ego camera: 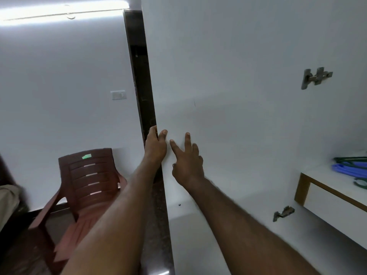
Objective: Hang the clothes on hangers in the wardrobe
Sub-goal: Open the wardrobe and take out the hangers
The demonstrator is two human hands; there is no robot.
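We stand at the wardrobe with its white door (228,76) swung open, its inner face towards us and filling most of the view. To the left, against the wall, sits a brown plastic chair (89,175), and at the far left edge a beige bit of fabric (8,203) shows, which may be one of the clothes, though we cannot tell. Inside the wardrobe, at the right, a white shelf (317,172) carries green and blue hangers (349,165) lying flat; none is hung and none bears a garment. Our left hand (155,145) grips the free edge of the door, fingers wrapped round behind it and thumb pressed on the inner face. Our right hand (186,163) touches the same face just beside it with two fingers straight and spread, the others curled in and holding nothing. We judge this the opening step, the door being set wide. Next we need to let go of the door, reach right for a hanger, and fetch a garment from outside the wardrobe.
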